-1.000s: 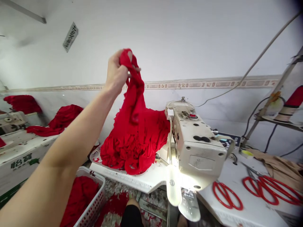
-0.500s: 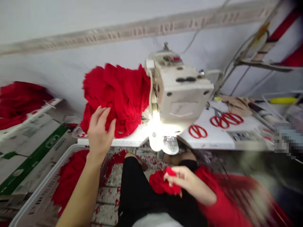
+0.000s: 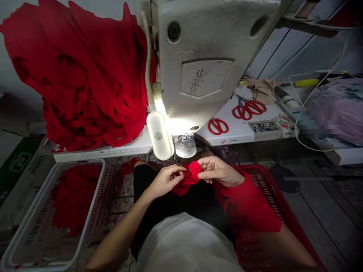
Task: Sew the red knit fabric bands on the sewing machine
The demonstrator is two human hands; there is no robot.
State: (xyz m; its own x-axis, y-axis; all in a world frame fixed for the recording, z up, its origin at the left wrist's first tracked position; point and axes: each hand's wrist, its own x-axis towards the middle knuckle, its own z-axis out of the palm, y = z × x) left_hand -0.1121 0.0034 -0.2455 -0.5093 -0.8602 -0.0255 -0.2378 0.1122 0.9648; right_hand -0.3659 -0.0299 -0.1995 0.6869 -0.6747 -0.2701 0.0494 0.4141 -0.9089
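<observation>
This looks like a garment-sewing workshop: an industrial sewing machine (image 3: 207, 45) with a lit lamp (image 3: 160, 136) stands at a white bench (image 3: 235, 128). Left of the machine rises a heap of red fabric (image 3: 93, 75); to its right lie red-handled scissors (image 3: 218, 126). Snippets (image 3: 124, 175) litter the floor below it. Beyond its upper right, partly cut off, is perhaps a thread stand (image 3: 309, 26).

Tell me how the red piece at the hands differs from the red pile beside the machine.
Size: the piece is small, the pile far larger. Support: the right hand pinches the piece above the lap; the pile sits beside the machine, held by no hand. Shared: both are red cloth.
</observation>
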